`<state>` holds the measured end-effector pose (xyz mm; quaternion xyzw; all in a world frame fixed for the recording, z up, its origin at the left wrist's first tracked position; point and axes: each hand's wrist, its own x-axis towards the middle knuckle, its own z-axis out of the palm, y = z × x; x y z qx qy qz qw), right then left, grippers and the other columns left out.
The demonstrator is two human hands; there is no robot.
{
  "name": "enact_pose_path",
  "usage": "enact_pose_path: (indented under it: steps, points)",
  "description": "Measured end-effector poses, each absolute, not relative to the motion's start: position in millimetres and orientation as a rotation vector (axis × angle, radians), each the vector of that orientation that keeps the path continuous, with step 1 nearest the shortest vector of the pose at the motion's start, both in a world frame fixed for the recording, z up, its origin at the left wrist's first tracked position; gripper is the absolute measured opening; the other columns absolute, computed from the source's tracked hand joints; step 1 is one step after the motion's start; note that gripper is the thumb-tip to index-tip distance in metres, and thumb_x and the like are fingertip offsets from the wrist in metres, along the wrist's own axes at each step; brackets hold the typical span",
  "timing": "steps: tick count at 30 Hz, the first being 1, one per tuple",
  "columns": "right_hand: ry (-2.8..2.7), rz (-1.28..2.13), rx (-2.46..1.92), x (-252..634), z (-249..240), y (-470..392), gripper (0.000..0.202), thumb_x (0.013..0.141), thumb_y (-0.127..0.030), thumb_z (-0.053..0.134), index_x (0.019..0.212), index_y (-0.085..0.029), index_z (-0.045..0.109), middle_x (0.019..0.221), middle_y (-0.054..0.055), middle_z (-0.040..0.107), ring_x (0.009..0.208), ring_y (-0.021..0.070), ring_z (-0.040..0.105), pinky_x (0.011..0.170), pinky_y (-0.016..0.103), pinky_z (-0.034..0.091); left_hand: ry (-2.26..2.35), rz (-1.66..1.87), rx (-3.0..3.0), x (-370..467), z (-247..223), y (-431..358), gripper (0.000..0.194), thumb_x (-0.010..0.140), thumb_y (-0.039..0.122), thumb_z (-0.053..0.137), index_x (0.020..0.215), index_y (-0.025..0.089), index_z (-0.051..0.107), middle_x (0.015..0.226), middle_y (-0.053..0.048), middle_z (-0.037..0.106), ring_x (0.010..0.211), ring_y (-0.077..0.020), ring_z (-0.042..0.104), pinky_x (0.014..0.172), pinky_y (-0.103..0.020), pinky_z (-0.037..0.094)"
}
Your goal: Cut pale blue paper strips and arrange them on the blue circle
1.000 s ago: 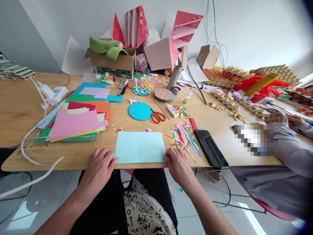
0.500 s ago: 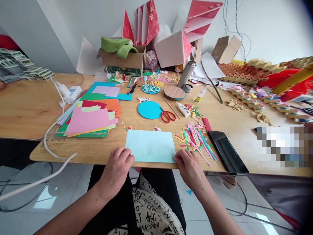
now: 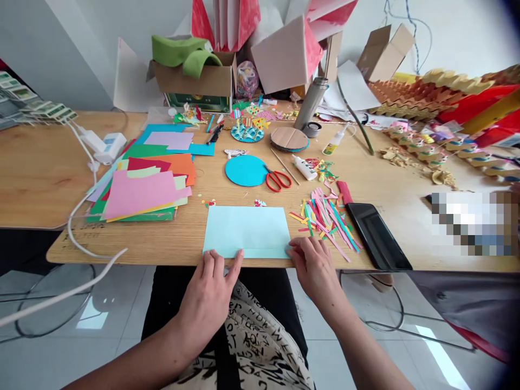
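A light blue paper (image 3: 247, 230) lies at the table's front edge, with a narrow folded strip along its near side. My left hand (image 3: 211, 287) presses on its lower left part, thumb and fingers spread apart. At the lower right corner, my right hand (image 3: 314, 265) pinches the paper's edge between thumb and fingers. Beyond the paper are a blue oval (image 3: 246, 170) and red-handled scissors (image 3: 278, 179). Thin coloured paper strips (image 3: 329, 216) lie in a heap to the right of the paper.
Coloured sheets (image 3: 140, 195) are stacked at left, beside a white cable (image 3: 73, 233). A black tablet (image 3: 377, 238) lies at right. Farther back stand a glue bottle (image 3: 304, 167), a corrugated disc (image 3: 289, 139), a metal flask (image 3: 312, 103) and a box (image 3: 195, 81).
My left hand has moved right along the near edge, and its thumb has spread away from the fingers. My right hand stays at the right corner. The camera view has shifted slightly.
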<state>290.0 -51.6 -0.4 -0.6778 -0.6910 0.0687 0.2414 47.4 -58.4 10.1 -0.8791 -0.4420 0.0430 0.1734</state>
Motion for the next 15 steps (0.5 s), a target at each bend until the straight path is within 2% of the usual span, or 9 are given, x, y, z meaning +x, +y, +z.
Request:
enact_pose_path:
  steps: [3,8,15]
  points:
    - [-1.882,0.163,-1.859,288.0,-1.1,-53.3,0.010,0.094,-0.019,0.045,0.096,-0.022,0.055,0.091,0.007,0.057,0.086,0.0255,0.049,0.077,0.038,0.039,-1.275,0.190,-2.493,51.4,13.6,-57.8,0.066,0.088,0.008,0.044,0.151,0.021,0.030,0.109,-0.019,0.063,0.099,-0.0308,0.060,0.087,-0.046,0.049]
    - [-1.936,-0.022,-1.885,280.5,-2.5,-58.8,0.017,0.093,-0.014,0.044,0.100,-0.021,0.058,0.095,0.010,0.057,0.088,0.0272,0.046,0.077,0.039,0.038,-1.249,0.221,-2.498,54.6,14.4,-56.6,0.062,0.088,0.012,0.044,0.149,0.022,0.036,0.122,-0.016,0.058,0.100,-0.0317,0.057,0.088,-0.047,0.048]
    - [-2.085,-0.157,-1.931,272.7,2.7,-67.2,0.036,0.083,0.002,0.042,0.104,-0.020,0.062,0.101,0.011,0.062,0.094,0.0287,0.049,0.081,0.042,0.039,-1.292,0.265,-2.498,63.3,15.6,-55.0,0.068,0.088,0.008,0.043,0.150,0.031,0.029,0.119,-0.014,0.059,0.093,-0.0286,0.057,0.083,-0.048,0.049]
